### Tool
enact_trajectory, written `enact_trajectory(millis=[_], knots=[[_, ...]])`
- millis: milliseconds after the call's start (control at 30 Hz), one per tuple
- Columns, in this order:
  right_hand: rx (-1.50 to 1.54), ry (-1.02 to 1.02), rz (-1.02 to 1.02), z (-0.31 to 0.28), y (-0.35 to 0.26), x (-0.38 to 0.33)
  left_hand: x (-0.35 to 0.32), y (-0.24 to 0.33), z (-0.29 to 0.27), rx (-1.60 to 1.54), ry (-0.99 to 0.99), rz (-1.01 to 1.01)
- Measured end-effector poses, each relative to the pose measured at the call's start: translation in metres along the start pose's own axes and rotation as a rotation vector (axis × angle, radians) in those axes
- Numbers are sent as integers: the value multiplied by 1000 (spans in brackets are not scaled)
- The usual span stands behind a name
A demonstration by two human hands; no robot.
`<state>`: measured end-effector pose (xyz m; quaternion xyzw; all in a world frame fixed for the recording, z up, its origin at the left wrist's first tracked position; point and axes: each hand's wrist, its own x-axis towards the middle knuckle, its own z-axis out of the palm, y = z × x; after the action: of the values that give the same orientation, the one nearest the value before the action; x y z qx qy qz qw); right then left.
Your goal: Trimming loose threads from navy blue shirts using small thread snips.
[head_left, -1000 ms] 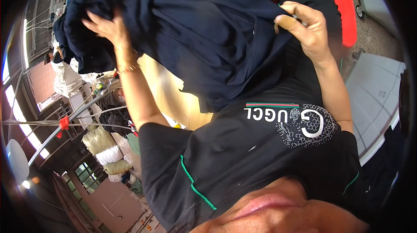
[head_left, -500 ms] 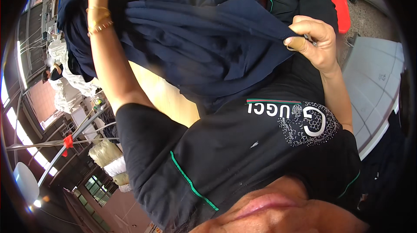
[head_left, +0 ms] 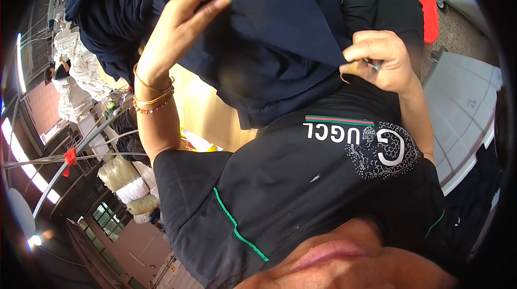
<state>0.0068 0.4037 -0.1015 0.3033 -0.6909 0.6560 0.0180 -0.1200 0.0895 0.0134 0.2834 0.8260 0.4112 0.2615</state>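
Note:
A dark navy piece of cloth (head_left: 280,30) hangs in folds across my lap and over the table edge. At its right corner, my right hand (head_left: 382,61) pinches the cloth between thumb and forefinger. A tan covering wraps that thumb, and a small dark metal object (head_left: 372,64), its kind unclear, shows within the curled fingers. My left hand (head_left: 186,22), with bangles at the wrist, has its thumb and forefinger closing on the cloth's upper edge. More navy cloth (head_left: 107,9) lies bunched beyond the left hand.
Under the cloth is a pale wooden tabletop (head_left: 202,106), with a yellow and white packet (head_left: 196,141) near my left elbow. To the right stand a grey panel (head_left: 463,100) and a red edge (head_left: 423,3). White piles (head_left: 81,73) and wrapped bundles (head_left: 126,186) are at left.
My left hand has come back from the far left toward the middle, onto the cloth's upper edge. My right hand has shifted slightly left, still pinching the corner. The yellow packet has come into view.

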Motion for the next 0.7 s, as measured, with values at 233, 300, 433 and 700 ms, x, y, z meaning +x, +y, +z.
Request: enact_trajectory(millis=[233, 300, 433, 700], knots=[[-37, 90, 105, -5, -1, 9, -12, 4, 2, -259, 318, 68], [-59, 69, 80, -7, -4, 13, -15, 7, 5, -215, 298, 81], [94, -61, 29, 0, -11, 17, -39, 8, 14, -226, 374, 161], [287, -392, 15, 54, -20, 37, -115, 12, 21, -244, 336, 574]])
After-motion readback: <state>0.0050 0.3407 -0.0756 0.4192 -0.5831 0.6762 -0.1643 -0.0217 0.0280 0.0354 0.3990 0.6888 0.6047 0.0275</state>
